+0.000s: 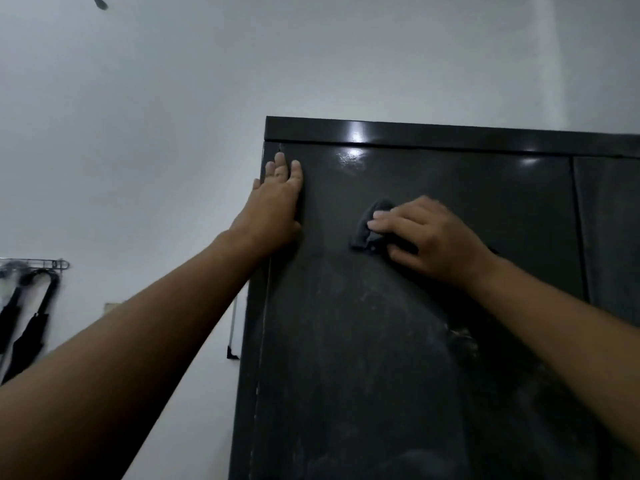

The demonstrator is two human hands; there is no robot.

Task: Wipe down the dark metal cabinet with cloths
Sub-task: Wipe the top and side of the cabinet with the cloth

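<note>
1. Far left, folded umbrellas (24, 327) hang from a wall rack (41, 263), well apart from the work.
2. The left hand (277, 202) lies flat on the upper left edge of the dark cabinet (381, 358), its fingers (295, 171) straight, close together and holding nothing. It may leave prints there.
3. The cabinet stands against the pale wall. Its door is glossy near the top and streaked with dust below, so patches are easy to miss in this dim light.
4. The right hand (429, 237) presses a dark cloth (363, 230) against the upper door, fingers (384, 223) curled over the bunched fabric. Bunched so small, the cloth could slip free and drop, or only smear the dust.
</note>
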